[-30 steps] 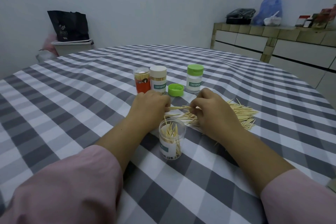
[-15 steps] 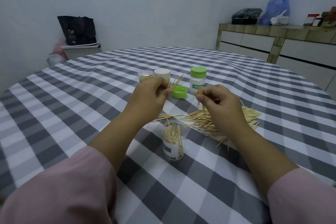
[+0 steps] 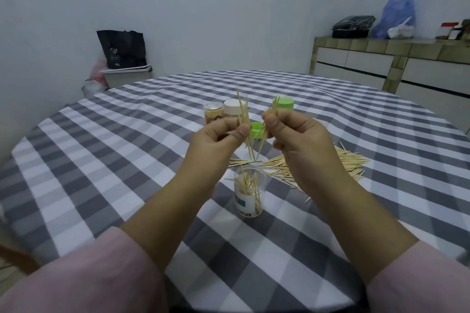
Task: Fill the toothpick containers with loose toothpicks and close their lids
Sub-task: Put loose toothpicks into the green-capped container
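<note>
both hands, left hand [image 3: 218,137] and right hand [image 3: 295,134], pinch near-upright toothpick bundles [image 3: 250,145] with tips converging directly above the open clear container [image 3: 248,193], standing equally near both, beside the loose pile [image 3: 318,165].

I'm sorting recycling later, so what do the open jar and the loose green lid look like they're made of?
The jar looks like clear glossy plastic, possibly glass: the toothpicks inside show through its wall, and it carries a paper-like label. The lid looks like opaque moulded plastic, uniformly bright green, smooth.
</note>
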